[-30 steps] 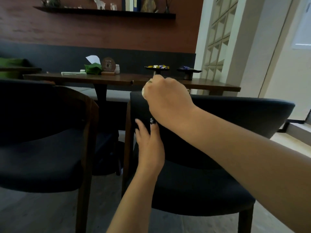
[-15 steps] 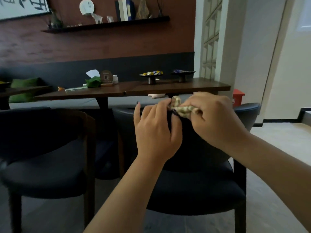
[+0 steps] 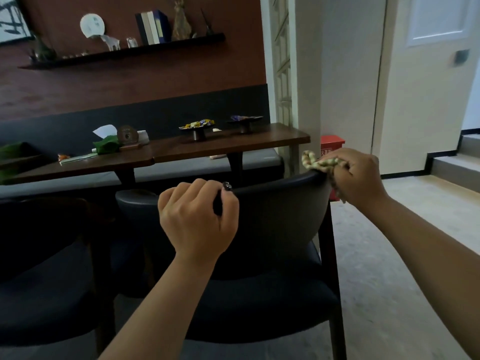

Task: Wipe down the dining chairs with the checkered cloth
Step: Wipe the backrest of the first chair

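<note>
A person's left hand point(image 3: 197, 216) curls its fingers over the top edge of a dark upholstered dining chair point(image 3: 280, 229), gripping the backrest near its middle, while the right hand point(image 3: 355, 175) clutches a bunched checkered cloth point(image 3: 318, 162) and presses it against the backrest's upper right corner. A second dark chair point(image 3: 44, 281) stands just to the left, and beyond both runs a long wooden table point(image 3: 181, 152) holding a green tissue holder point(image 3: 107, 145) and two small pedestal dishes of wrapped sweets point(image 3: 197, 126). A red box point(image 3: 332, 148) sits on the floor past the table's right end, and a wall shelf point(image 3: 124, 51) above carries books and ornaments.
</note>
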`<state>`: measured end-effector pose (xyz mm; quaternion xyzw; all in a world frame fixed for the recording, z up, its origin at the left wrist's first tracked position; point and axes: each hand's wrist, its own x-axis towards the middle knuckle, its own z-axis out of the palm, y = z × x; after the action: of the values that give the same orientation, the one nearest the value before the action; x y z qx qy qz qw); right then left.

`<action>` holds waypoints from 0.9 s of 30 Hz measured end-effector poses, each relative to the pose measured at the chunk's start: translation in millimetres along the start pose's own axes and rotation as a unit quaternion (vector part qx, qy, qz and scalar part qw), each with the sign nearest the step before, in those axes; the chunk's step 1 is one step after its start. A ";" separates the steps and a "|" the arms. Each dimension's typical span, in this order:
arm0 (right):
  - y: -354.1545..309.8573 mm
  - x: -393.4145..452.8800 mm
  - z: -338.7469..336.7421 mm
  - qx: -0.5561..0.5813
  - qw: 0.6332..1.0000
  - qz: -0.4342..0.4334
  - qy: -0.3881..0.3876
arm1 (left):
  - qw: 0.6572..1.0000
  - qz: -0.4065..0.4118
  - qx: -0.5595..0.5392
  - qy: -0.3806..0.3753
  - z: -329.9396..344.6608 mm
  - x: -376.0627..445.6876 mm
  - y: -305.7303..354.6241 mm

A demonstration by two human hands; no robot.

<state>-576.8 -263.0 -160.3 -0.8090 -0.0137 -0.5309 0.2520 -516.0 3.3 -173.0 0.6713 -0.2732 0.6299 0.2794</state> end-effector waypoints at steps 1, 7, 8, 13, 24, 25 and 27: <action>9.1 2.6 3.7 -0.007 1.000 0.026 0.006 | 1.000 0.001 0.000 0.005 0.9 0.2 -0.3; 42.0 23.4 19.3 -0.015 0.985 0.170 -0.012 | 1.000 0.009 0.003 0.015 3.2 0.3 -1.4; 40.7 24.3 18.4 0.000 0.983 0.182 -0.021 | 1.000 0.013 0.006 0.012 2.7 -0.2 -1.6; -0.2 12.8 9.2 -0.001 0.992 0.107 -0.069 | 1.000 0.016 0.008 -0.010 -0.4 -1.6 -2.3; -159.7 8.7 35.2 -0.031 0.949 0.029 -0.312 | 0.933 -0.225 -0.089 -0.266 -30.6 35.8 -66.9; -167.1 11.2 39.9 -0.055 0.943 0.035 -0.326 | 0.910 -0.285 -0.083 -0.289 -28.6 38.3 -83.8; -179.4 17.4 49.2 -0.092 0.938 0.046 -0.331 | 0.859 -0.381 -0.117 -0.323 -19.1 43.3 -113.3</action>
<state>-579.3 -89.9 -90.0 -0.9583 -0.0101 -0.2198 0.1824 -445.3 95.2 -132.3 0.8511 -0.1431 0.1857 0.4698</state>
